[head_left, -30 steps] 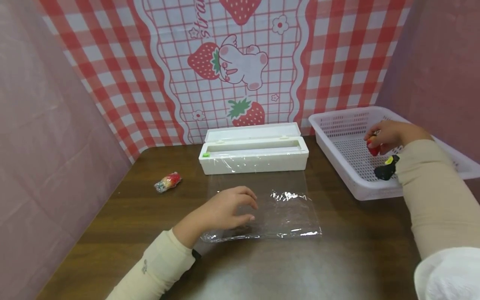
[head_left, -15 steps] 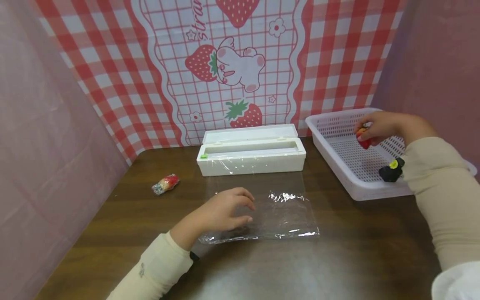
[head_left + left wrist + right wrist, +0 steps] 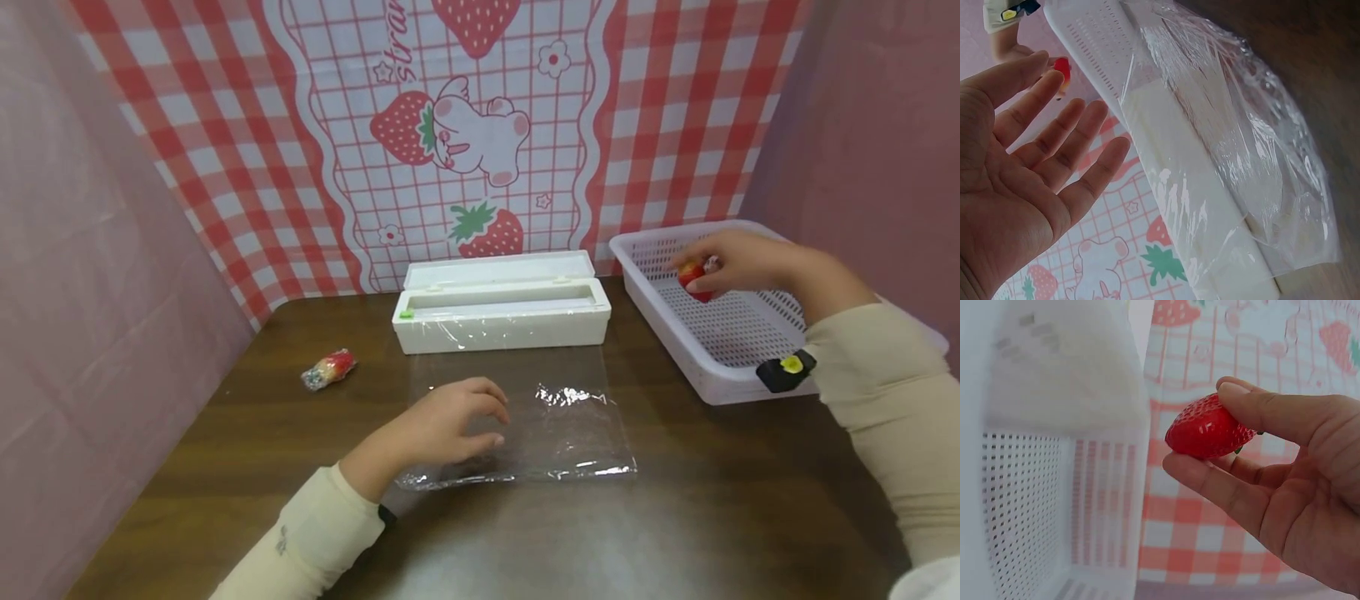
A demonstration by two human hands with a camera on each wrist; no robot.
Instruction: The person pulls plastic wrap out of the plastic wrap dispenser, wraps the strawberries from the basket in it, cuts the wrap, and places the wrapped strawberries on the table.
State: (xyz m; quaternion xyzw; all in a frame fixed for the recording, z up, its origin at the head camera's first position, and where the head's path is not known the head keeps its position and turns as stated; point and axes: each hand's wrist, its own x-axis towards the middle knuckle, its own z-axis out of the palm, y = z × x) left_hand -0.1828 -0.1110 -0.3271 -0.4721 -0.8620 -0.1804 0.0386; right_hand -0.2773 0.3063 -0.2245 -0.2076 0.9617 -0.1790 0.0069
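Note:
My right hand (image 3: 742,265) pinches a shiny red strawberry (image 3: 1207,430) between thumb and fingers. In the head view it is above the far left part of the white plastic basket (image 3: 678,354). My left hand (image 3: 442,421) is over the left part of a sheet of clear cling film (image 3: 555,433), its fingers loosely bent and holding nothing. The left wrist view shows that palm (image 3: 1016,194) with fingers spread apart. The film runs out of a white cling film box (image 3: 502,329), whose lid stands raised at the back.
A small red and yellow thing wrapped in clear film (image 3: 328,369) lies on the brown table (image 3: 262,467) at the left. A red-checked strawberry cloth (image 3: 667,108) hangs behind the table. Pinkish cloth (image 3: 97,250) hangs at both sides. A small green piece (image 3: 407,314) sits on the box's left end.
My right hand has moved left across the basket, carrying the strawberry toward its far left side. The left hand has kept its place over the film.

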